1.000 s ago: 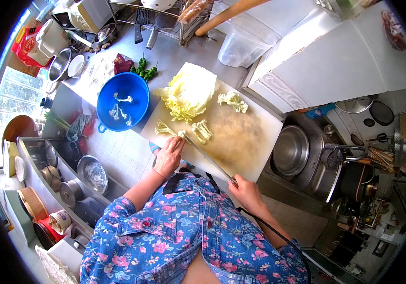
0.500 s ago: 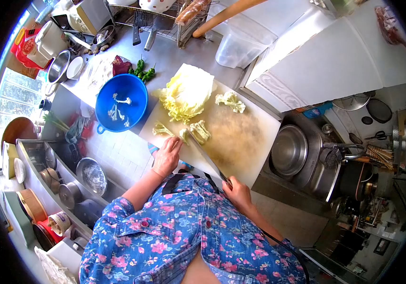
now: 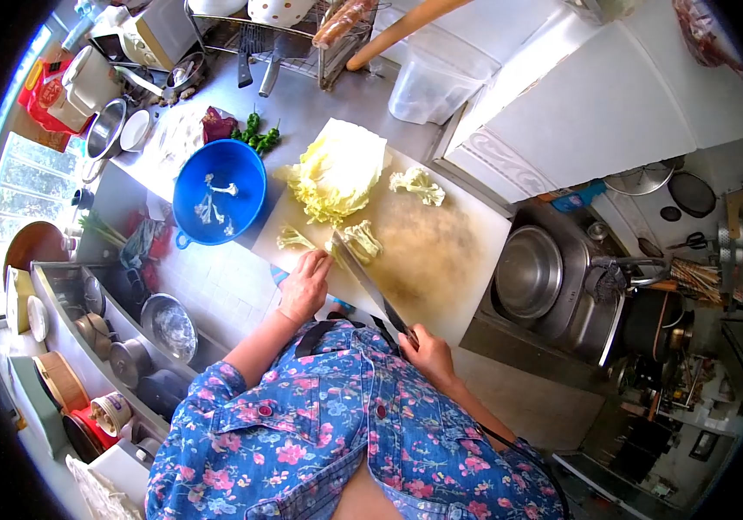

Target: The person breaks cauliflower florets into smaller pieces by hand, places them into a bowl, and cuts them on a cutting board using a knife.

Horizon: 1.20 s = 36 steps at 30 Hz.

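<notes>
My left hand [image 3: 305, 286] is closed at the near left edge of the white cutting board [image 3: 449, 308], its fingertips on a small cauliflower piece. My right hand [image 3: 428, 354] grips the dark handle of a knife [image 3: 366, 281], whose blade tip reaches up to the left fingertips. Beside the blade lies a cauliflower floret [image 3: 363, 242], and another piece [image 3: 292, 237] sits left of it. A pale cabbage [image 3: 338, 170] rests at the board's far left, with a further floret [image 3: 417, 185] to its right. Left of the board, a blue colander [image 3: 220, 186] holds several small florets.
Green peppers [image 3: 256, 137] lie behind the colander. A clear plastic bin [image 3: 437, 80] stands beyond the board. To the right is a sink [image 3: 571, 299] with a metal basin [image 3: 528, 272]. Lower left, pots stand on shelves beside a metal bowl [image 3: 168, 327].
The knife has turned steeper, and its blade now lies broad side more in view. My right hand has moved left and slightly down. My left hand stays nearly in place.
</notes>
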Each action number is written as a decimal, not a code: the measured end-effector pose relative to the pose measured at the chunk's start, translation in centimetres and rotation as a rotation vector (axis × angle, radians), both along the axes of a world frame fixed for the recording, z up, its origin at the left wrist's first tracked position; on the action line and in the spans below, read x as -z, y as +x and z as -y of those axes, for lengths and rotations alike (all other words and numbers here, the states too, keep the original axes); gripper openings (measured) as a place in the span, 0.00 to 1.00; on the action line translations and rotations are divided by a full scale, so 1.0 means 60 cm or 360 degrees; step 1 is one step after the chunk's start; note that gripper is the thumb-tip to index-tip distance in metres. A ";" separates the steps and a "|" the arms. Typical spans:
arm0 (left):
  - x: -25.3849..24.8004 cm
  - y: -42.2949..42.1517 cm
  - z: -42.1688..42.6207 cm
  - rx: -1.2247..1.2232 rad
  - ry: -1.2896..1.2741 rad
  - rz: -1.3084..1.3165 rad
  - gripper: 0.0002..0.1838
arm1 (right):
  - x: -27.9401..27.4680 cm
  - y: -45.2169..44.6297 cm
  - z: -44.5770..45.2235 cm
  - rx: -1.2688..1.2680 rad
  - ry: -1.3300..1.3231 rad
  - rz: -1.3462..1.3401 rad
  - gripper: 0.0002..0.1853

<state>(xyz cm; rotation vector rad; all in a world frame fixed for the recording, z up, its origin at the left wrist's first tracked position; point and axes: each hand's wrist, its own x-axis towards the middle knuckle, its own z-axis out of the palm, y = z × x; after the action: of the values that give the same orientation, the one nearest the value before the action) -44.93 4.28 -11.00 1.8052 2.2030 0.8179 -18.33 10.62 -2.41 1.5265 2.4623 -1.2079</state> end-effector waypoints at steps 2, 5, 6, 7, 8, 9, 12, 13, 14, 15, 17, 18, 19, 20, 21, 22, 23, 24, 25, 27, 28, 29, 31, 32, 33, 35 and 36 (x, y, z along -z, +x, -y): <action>-0.003 0.001 0.000 -0.0001 0.0013 0.0056 0.27 | -0.002 -0.007 0.001 0.0007 -0.0005 -0.0010 0.14; -0.001 0.001 0.001 0.0008 0.0014 0.0085 0.28 | 0.007 -0.009 0.000 -0.0014 0.0008 0.0001 0.16; 0.000 0.000 0.000 0.0011 0.0014 0.0084 0.28 | 0.011 -0.009 0.000 -0.0033 0.0023 0.0038 0.16; 0.000 -0.001 -0.001 0.0018 0.0024 0.0057 0.28 | 0.015 -0.011 0.000 -0.0053 0.0039 0.0075 0.16; 0.000 -0.001 -0.001 0.0023 0.0033 0.0030 0.27 | 0.021 -0.012 0.001 -0.0075 0.0053 0.0111 0.16; 0.000 -0.001 0.000 0.0031 0.0040 0.0003 0.27 | 0.032 -0.014 0.004 -0.0110 0.0089 0.0154 0.17; 0.003 -0.001 -0.003 0.0044 0.0030 0.0043 0.27 | 0.051 -0.016 0.007 -0.0150 0.0152 0.0240 0.17; 0.005 0.000 -0.004 0.0045 0.0048 0.0051 0.27 | 0.049 -0.017 0.006 -0.0130 0.0141 0.0236 0.17; 0.006 0.000 -0.004 0.0046 0.0064 0.0059 0.27 | 0.048 -0.018 0.007 -0.0109 0.0127 0.0231 0.17; 0.006 -0.001 -0.005 0.0049 0.0079 0.0066 0.28 | 0.047 -0.017 0.008 -0.0090 0.0143 0.0189 0.17; 0.005 -0.001 -0.009 0.0051 0.0054 -0.0024 0.26 | 0.042 -0.013 0.011 -0.0063 0.0175 0.0104 0.17; 0.002 0.000 -0.010 0.0045 0.0039 -0.0068 0.25 | 0.033 -0.011 0.010 -0.0019 0.0159 0.0082 0.17; -0.001 0.004 -0.010 0.0026 -0.0004 -0.0051 0.25 | 0.019 -0.007 0.011 0.0027 0.0140 0.0065 0.16; -0.005 0.010 -0.013 0.0008 -0.0045 -0.0031 0.24 | 0.007 -0.003 0.012 0.0074 0.0124 0.0049 0.16; -0.009 0.017 -0.019 -0.0008 -0.0082 -0.0011 0.24 | -0.001 0.000 0.013 0.0144 0.0131 0.0032 0.15; -0.009 0.025 -0.027 -0.0015 -0.0064 0.0089 0.24 | -0.007 0.004 0.015 0.0205 0.0137 -0.0021 0.15; -0.007 0.032 -0.036 -0.0021 -0.0043 0.0188 0.24 | -0.014 0.008 0.017 0.0267 0.0146 -0.0075 0.14; -0.005 0.039 -0.046 -0.0027 -0.0023 0.0285 0.24 | -0.017 0.012 0.019 0.0326 0.0154 -0.0131 0.13; -0.002 0.042 -0.060 0.0069 -0.0042 0.0511 0.23 | -0.018 0.015 0.021 0.0372 0.0165 -0.0162 0.13; -0.003 0.051 -0.083 0.0130 0.0067 0.0438 0.24 | -0.018 0.018 0.026 0.0455 0.0174 -0.0232 0.11; -0.007 0.053 -0.089 0.0160 0.0117 0.0398 0.24 | -0.018 0.017 0.029 0.0466 0.0169 -0.0245 0.11; -0.013 0.051 -0.088 0.0141 0.0166 0.0373 0.24 | -0.020 0.017 0.029 0.0479 0.0166 -0.0258 0.11; -0.021 0.033 -0.072 0.0016 0.0200 0.0446 0.24 | -0.027 0.017 0.028 0.0463 0.0144 -0.0291 0.12; -0.024 0.022 -0.062 -0.0043 0.0216 0.0484 0.24 | -0.026 0.017 0.027 0.0412 0.0139 -0.0287 0.12; -0.031 0.009 -0.049 -0.0229 0.0298 0.0241 0.22 | -0.023 0.016 0.027 0.0367 0.0134 -0.0283 0.12; -0.028 -0.025 -0.026 -0.0570 0.0406 -0.0034 0.21 | -0.012 0.015 0.030 0.0251 0.0120 -0.0235 0.13; -0.029 -0.044 -0.017 -0.0619 0.0374 -0.0113 0.19 | -0.004 0.015 0.029 0.0175 0.0115 -0.0194 0.14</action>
<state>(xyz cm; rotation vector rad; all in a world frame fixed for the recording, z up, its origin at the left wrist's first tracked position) -47.58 5.32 -9.28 1.5329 2.6489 1.1453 -17.42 8.86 -2.19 1.6756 2.5548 -1.2788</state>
